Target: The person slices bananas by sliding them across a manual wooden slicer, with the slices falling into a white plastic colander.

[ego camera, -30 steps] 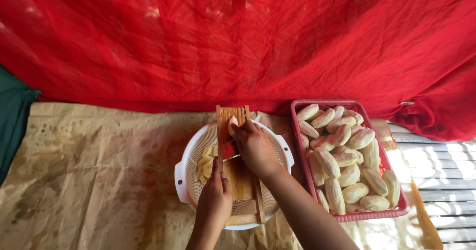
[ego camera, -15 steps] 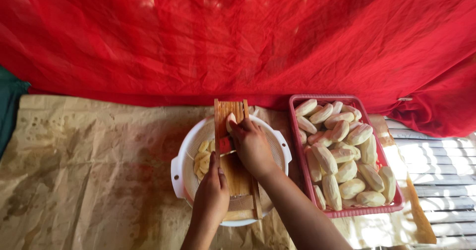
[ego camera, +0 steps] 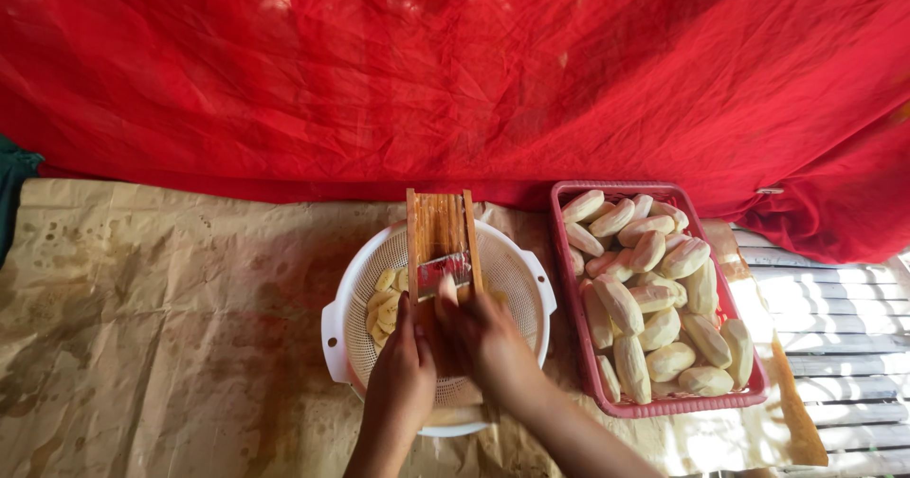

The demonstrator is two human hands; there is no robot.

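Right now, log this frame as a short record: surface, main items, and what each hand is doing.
surface: brown stained paper, red cloth behind
slicer: wooden slicer board with metal blade, laid across white colander
colander contents: pale slices
tray: red basket of peeled pale tubers, right of colander
left hand: gripping the board's near end
right hand: on the board below the blade; what it grips is hidden

A wooden slicer board (ego camera: pixel 442 236) with a metal blade across its middle lies lengthwise over a white perforated colander (ego camera: pixel 517 274), its far end jutting past the rim. Pale yellow slices (ego camera: pixel 384 298) sit inside at the left.
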